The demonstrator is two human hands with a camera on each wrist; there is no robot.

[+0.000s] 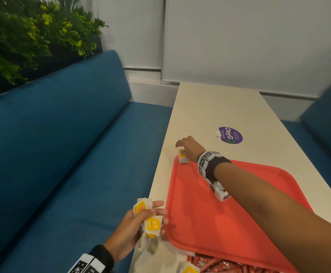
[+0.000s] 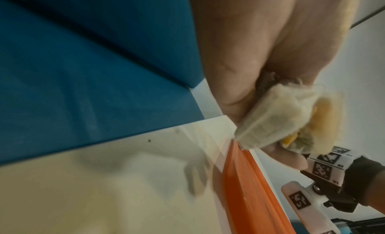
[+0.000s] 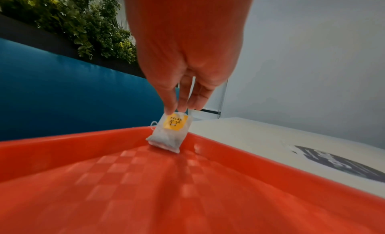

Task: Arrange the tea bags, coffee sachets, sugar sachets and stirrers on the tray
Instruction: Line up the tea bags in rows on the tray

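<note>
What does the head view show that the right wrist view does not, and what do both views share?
Only the head view shows the left hand holding several tea bags beside the tray, and the red sachets at the tray's near edge. Only the right wrist view shows the checkered tray floor and the loop of string on the single tea bag. Both show the right hand pinching that tea bag, its bottom in the far left corner of the red tray.

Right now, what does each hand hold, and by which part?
The right hand pinches one tea bag by its top edge over the tray corner. The left hand grips several tea bags, bunched.
</note>
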